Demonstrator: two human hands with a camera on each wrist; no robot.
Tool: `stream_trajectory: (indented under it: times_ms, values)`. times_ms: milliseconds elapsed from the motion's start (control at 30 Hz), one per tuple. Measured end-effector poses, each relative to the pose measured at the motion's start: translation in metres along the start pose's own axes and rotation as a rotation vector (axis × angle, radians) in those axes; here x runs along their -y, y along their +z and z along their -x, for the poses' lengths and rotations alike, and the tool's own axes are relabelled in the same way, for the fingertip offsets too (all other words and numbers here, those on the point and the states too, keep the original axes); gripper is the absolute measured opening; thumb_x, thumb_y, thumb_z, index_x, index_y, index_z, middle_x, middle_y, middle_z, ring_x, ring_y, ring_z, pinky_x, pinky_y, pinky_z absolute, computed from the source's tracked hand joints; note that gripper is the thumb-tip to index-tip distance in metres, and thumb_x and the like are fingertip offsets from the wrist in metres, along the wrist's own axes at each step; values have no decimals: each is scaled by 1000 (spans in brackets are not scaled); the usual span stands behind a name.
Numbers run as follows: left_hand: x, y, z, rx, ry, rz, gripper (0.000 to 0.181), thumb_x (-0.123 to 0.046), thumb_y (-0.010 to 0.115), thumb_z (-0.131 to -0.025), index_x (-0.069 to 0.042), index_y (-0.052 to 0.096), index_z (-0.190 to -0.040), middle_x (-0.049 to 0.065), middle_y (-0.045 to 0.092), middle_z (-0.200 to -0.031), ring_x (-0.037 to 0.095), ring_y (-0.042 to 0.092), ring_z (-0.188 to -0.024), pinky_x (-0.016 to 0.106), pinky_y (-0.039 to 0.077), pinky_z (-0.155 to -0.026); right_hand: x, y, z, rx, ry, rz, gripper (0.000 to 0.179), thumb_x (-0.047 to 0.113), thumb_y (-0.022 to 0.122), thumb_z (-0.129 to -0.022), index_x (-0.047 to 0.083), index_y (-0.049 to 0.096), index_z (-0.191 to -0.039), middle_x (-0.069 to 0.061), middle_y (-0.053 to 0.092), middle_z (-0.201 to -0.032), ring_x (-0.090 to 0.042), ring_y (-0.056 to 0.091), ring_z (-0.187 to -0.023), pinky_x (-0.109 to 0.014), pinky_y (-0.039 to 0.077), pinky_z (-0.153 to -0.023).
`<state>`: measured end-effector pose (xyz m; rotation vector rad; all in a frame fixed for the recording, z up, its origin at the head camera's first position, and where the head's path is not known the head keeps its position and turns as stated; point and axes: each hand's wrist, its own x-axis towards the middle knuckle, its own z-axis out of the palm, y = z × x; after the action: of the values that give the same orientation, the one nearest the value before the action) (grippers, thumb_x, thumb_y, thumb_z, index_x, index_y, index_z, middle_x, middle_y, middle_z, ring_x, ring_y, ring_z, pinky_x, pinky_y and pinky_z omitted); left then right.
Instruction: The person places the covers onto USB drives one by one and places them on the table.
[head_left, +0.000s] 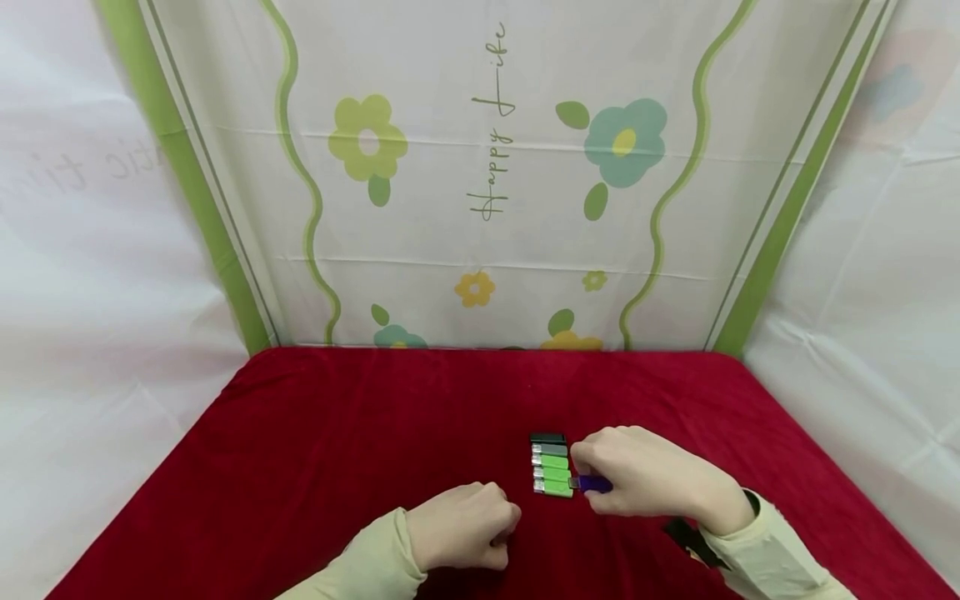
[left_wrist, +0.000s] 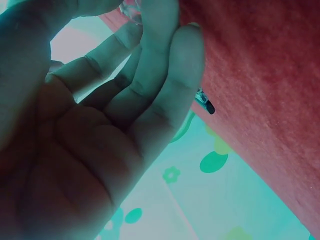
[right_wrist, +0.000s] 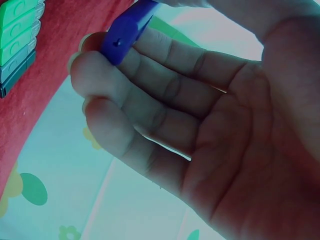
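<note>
In the head view my right hand (head_left: 637, 471) pinches a purple USB stick (head_left: 596, 484), its metal plug pointing left. The right wrist view shows the same purple USB stick (right_wrist: 125, 35) between thumb and fingertips. The plug end lies over or beside the nearest of three green USB sticks (head_left: 553, 487); contact cannot be told. Behind these lie a grey USB stick (head_left: 551, 450) and a black USB stick (head_left: 548, 438). Left of the row, my left hand (head_left: 461, 525) has curled fingers. Its thumb and index finger pinch a small clear plastic cap (left_wrist: 131, 11), partly hidden.
A red cloth (head_left: 360, 433) covers the table. A white flowered curtain (head_left: 465, 233) stands behind it, with white side curtains (head_left: 82, 292) at left and right. A dark object (head_left: 690, 540) shows beneath the right wrist.
</note>
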<state>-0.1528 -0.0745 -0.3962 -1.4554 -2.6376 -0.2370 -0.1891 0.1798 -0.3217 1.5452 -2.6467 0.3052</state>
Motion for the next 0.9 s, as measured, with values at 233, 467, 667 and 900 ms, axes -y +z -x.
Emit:
stream_trajectory:
  times_ms: [233,467,667,900]
  values:
    - [0,-5,0,-21,-2,-17,35,-10,74,-64,-22,42,-57,-16,32,-56,-5,28,-47,12,27,-42,-1,-2,0,0,1,-13,30,8,72,-73,23,45,-68,20,34,-62,2,32,-54,-17,29,-46]
    - [3,-16,-1,-74,-38,32,25,-8,73,-73,-20,53,-66,-15,41,-65,-6,36,-56,7,32,-49,-4,-3,1,-39,-1,10,31,9,71,-71,23,44,-67,20,33,-62,2,30,-54,-18,29,-46]
    - [5,-26,-4,-181,-65,38,16,-9,72,-80,-17,59,-75,-12,45,-69,-5,36,-56,6,32,-51,-10,-4,1,-88,-11,37,30,7,69,-70,23,44,-67,19,33,-62,1,31,-55,-18,30,-47]
    - [2,-37,-5,-367,-77,46,8,-11,72,-86,-12,67,-92,-5,56,-82,-2,42,-63,5,36,-57,-13,-3,0,-160,-72,47,24,9,71,-75,24,52,-74,18,42,-69,2,38,-60,-16,36,-52]
